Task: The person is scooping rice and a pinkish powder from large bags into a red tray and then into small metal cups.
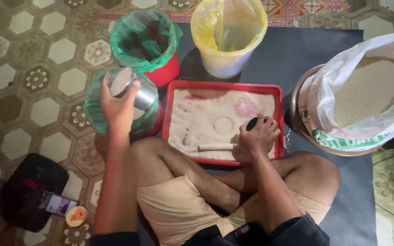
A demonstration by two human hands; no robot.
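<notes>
My left hand [117, 105] grips a round metal cup [134, 88], tilted over a green-lined bucket [97, 115] at my left. My right hand [258, 139] is closed around a tool with a pale wooden handle [216, 147] and a black end [252, 123]. It rests on the near edge of a red tray [222, 86] spread with pale grain, which shows a ring mark in the middle and bare red streaks.
A second green-lined red bucket [147, 42] and a yellow-lined bucket [228, 33] stand behind the tray. A metal basin [297, 127] holding a white sack of grain [365, 93] is at right. A black bag, a phone [56, 203] and a small round orange thing lie on the tiled floor at lower left.
</notes>
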